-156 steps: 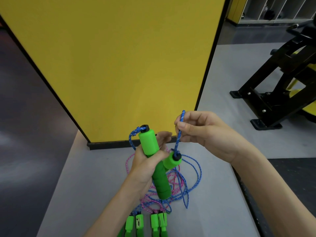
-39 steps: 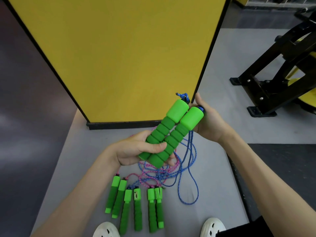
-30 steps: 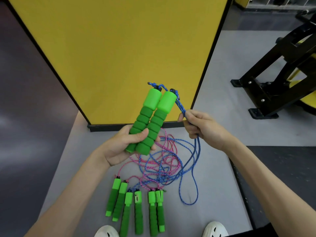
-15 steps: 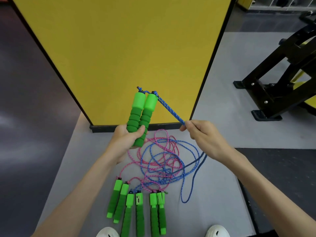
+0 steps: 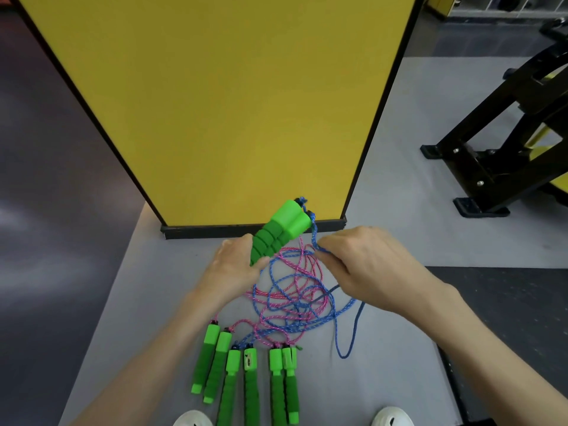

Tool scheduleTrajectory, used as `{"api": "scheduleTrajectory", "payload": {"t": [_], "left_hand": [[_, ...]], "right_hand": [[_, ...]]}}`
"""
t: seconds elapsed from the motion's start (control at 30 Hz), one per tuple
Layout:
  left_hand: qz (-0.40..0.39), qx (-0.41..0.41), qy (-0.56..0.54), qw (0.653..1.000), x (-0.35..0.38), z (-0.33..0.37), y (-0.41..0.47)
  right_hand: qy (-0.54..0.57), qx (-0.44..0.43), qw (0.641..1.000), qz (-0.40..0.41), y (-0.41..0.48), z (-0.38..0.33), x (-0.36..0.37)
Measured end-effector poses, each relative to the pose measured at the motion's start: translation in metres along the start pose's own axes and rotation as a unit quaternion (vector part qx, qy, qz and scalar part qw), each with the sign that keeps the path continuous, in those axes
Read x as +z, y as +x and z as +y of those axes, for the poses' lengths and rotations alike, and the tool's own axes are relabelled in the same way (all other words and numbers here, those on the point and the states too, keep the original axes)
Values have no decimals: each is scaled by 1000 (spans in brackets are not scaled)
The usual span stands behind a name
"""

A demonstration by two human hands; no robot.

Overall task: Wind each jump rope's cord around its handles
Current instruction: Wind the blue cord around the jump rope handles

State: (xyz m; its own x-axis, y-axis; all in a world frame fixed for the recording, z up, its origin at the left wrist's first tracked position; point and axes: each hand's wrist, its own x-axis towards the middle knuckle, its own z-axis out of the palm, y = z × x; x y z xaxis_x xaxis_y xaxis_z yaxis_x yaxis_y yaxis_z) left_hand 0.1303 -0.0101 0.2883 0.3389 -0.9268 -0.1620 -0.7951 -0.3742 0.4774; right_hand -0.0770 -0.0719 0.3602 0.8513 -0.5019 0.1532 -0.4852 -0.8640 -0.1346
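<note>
My left hand (image 5: pixel 233 265) grips a pair of green foam handles (image 5: pixel 278 230) held side by side, their tops tilted up and to the right. A blue cord (image 5: pixel 314 238) leaves the handle tops and drops to my right hand (image 5: pixel 362 265), which pinches it just right of the handles. The rest of that blue cord trails down into a loose tangle of pink and blue cords (image 5: pixel 292 296) on the grey floor.
Several more green rope handles (image 5: pixel 246 376) lie in a row near my white shoes (image 5: pixel 390 418). A yellow panel (image 5: pixel 221 103) with a black base stands just behind. A black exercise machine frame (image 5: pixel 498 149) stands at the right.
The handles have tipped from upright to leaning right and come lower. My right hand has moved in close to them, and the cord between is now short and slack.
</note>
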Motion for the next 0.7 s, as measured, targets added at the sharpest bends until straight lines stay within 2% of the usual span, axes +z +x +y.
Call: {"api": "scheduleTrajectory", "payload": {"t": [0.1, 0.23, 0.37, 0.57, 0.7], "left_hand": [[-43, 48, 73, 995, 3, 2, -5], [-93, 105, 151, 979, 6, 10, -10], [-107, 168, 194, 961, 13, 15, -17], [-137, 227, 190, 945, 13, 19, -22], [-159, 236, 162, 945, 7, 20, -24]], "right_hand": [[-27, -13, 1000, 3, 2, 11, -10], [30, -3, 999, 23, 4, 21, -9], [66, 38, 997, 7, 12, 33, 3], [104, 137, 985, -9, 17, 64, 20], [200, 174, 964, -27, 16, 77, 25]]}}
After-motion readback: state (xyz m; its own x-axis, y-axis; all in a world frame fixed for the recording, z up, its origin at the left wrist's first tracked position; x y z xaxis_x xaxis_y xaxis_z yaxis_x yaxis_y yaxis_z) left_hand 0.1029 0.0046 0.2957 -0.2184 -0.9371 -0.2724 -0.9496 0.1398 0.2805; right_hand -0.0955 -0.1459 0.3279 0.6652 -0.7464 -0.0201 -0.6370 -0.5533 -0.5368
